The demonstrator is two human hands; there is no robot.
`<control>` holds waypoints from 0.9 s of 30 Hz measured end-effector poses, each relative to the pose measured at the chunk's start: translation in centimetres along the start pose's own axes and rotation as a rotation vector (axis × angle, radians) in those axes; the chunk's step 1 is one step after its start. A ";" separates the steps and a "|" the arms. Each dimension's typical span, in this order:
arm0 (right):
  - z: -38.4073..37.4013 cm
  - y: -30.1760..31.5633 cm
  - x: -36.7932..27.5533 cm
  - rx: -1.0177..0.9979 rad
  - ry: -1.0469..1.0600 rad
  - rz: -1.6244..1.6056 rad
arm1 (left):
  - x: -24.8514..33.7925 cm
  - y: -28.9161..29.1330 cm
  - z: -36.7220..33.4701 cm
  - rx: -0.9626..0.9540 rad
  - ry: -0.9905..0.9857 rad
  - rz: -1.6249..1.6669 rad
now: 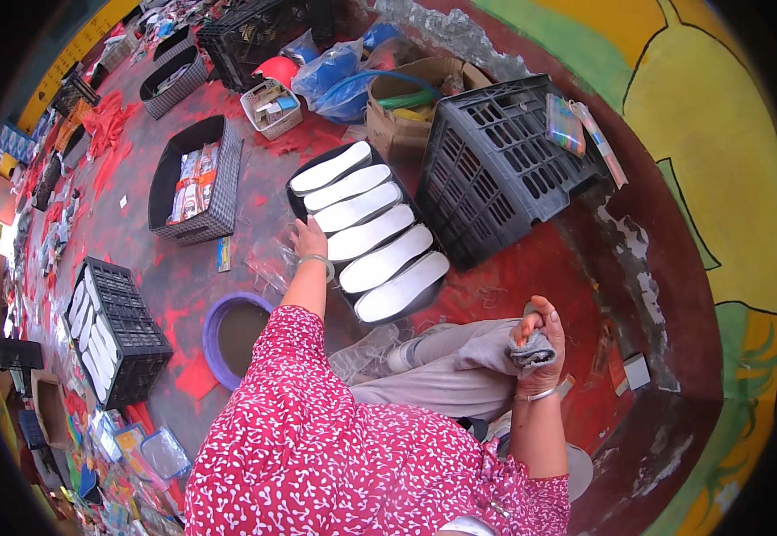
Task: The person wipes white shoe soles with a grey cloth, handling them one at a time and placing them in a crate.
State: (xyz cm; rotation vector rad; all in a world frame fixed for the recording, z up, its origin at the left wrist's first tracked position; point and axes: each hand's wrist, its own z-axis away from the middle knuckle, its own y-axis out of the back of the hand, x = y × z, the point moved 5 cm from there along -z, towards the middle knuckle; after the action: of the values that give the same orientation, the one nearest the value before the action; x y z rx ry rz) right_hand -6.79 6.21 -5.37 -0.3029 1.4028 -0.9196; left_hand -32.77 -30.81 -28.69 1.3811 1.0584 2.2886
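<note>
In front of me stands a dark tray with a row of several white shoe soles, lying side by side and slanting. My left hand, with a bangle at the wrist, reaches to the tray's left side. Its fingers look spread beside the near-left ends of the soles; whether they touch one I cannot tell. On the right, above my bent knee, my right hand is closed around a rolled grey cloth. That wrist also wears a bangle.
A black plastic crate stands upside down beyond the tray, next to the wall. At left are a purple basin of murky water, a crate of white soles and a woven basket of packets. A cardboard box stands behind.
</note>
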 end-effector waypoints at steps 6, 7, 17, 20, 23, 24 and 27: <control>0.3 -0.3 -0.1 0.004 0.008 0.034 | -0.1 -1.5 -0.6 -0.107 0.017 0.004; 0.3 -0.4 -0.1 0.003 0.006 0.045 | -0.1 -1.6 -0.6 -0.103 0.016 -0.004; 0.3 -0.5 -0.2 0.004 0.009 0.104 | 3.0 -0.8 1.7 0.166 -0.211 -0.086; 0.2 -0.6 -0.2 0.004 -0.006 0.119 | 5.3 -2.8 2.2 0.087 -0.508 -0.267; 0.1 -0.7 -0.2 0.004 -0.024 0.124 | 6.9 -5.7 3.1 -0.072 -0.611 -0.455; 0.1 -0.8 -0.3 0.006 -0.024 0.126 | 7.5 -6.6 3.3 -0.108 -0.600 -0.501; 0.0 -0.9 -0.4 0.019 -0.019 0.116 | 8.7 -8.4 3.3 -0.211 -0.548 -0.630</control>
State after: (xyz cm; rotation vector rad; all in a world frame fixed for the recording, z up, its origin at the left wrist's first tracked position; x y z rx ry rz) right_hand -7.10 5.88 -4.48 -0.2129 1.3785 -0.8320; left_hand -35.57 -18.60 -27.97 1.2475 0.8700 1.4155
